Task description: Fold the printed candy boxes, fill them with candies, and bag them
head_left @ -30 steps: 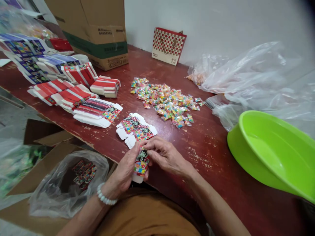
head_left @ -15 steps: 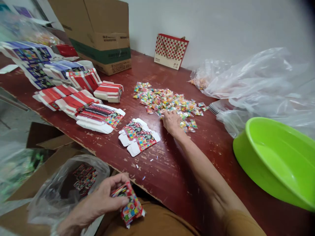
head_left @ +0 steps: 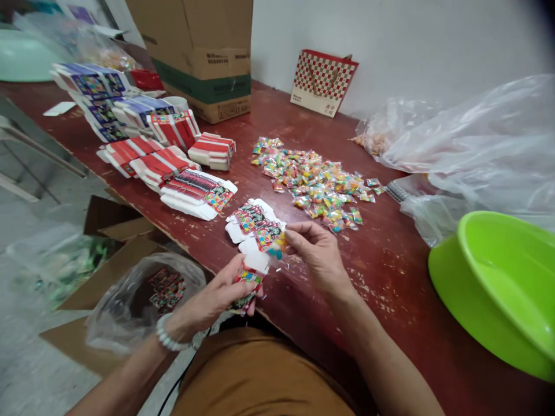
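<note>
My left hand (head_left: 217,297) is closed around a small colourful printed box (head_left: 248,283) held at the table's near edge, its open white flap up. My right hand (head_left: 318,254) pinches a small wrapped candy packet (head_left: 276,247) just above that box's open end. A short stack of flat printed box blanks (head_left: 254,222) lies on the red table (head_left: 390,260) right behind my hands. Farther back spreads a pile of wrapped candy packets (head_left: 316,185).
Rows of flat box blanks, red (head_left: 147,164) and blue (head_left: 104,98), lie at left. A cardboard carton (head_left: 203,58) and a checked paper bag (head_left: 323,81) stand at the back. Clear plastic bags (head_left: 468,150) and a green basin (head_left: 498,289) fill the right. A bag-lined floor carton (head_left: 143,300) holds filled boxes.
My right hand came back from the candy pile with a packet. My left hand lifted the box from my lap up to the table edge to meet it.
</note>
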`<state>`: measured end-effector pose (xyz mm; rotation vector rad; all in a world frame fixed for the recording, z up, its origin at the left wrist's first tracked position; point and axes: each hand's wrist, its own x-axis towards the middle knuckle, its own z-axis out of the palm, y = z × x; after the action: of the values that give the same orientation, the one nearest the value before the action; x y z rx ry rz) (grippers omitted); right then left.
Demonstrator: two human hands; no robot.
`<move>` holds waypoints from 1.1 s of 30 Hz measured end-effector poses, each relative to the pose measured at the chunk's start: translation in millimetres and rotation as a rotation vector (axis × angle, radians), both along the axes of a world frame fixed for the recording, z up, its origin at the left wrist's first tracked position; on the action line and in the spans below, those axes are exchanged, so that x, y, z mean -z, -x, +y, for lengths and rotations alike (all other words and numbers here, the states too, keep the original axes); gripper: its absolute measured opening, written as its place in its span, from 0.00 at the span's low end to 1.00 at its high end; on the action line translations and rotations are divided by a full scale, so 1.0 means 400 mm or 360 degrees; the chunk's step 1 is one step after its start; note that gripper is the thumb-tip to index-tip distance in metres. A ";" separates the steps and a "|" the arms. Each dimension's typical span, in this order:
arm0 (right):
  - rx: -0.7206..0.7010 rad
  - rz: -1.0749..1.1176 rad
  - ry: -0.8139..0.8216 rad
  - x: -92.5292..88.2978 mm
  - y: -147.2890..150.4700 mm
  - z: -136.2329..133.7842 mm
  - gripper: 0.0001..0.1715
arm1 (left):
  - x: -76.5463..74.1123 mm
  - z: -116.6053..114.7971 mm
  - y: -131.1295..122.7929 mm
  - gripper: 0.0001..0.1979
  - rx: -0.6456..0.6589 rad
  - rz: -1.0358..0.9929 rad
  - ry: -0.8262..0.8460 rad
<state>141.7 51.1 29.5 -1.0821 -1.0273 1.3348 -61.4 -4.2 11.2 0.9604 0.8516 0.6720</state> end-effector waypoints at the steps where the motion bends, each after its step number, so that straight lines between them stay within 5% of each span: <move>1: -0.0006 0.0011 0.0015 -0.004 0.012 -0.019 0.13 | 0.002 0.001 -0.015 0.11 -0.0015 -0.0037 -0.0017; 5: 0.0033 -0.0071 -0.0032 0.000 0.034 -0.053 0.11 | 0.004 -0.004 -0.044 0.18 -0.0051 -0.0052 -0.0076; 15: 0.0275 -0.0229 -0.0404 0.006 0.026 -0.065 0.08 | -0.012 -0.013 -0.055 0.17 0.0041 -0.0008 -0.0189; 21: -0.0066 -0.0587 -0.0629 0.005 0.016 -0.091 0.04 | -0.012 -0.009 -0.071 0.23 -0.0222 -0.0229 -0.0172; 25: 0.0009 -0.0235 -0.0299 0.008 0.005 -0.093 0.08 | -0.010 -0.005 -0.077 0.20 -0.0373 -0.0317 -0.0012; 29: -0.0470 0.0263 0.0226 0.039 0.011 -0.093 0.24 | -0.004 -0.005 -0.087 0.23 -0.0415 -0.0358 0.0060; 31: -0.0583 0.0277 0.0234 0.054 0.020 -0.095 0.29 | 0.000 -0.006 -0.093 0.23 -0.0420 -0.0329 0.0009; 33: -0.0541 0.0140 0.0120 0.060 0.027 -0.096 0.22 | 0.002 -0.006 -0.096 0.22 -0.0459 -0.0300 -0.0078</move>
<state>130.8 12.9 5.4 -0.9210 -1.1372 1.6901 -23.0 -6.7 10.3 0.8097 0.8160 1.0187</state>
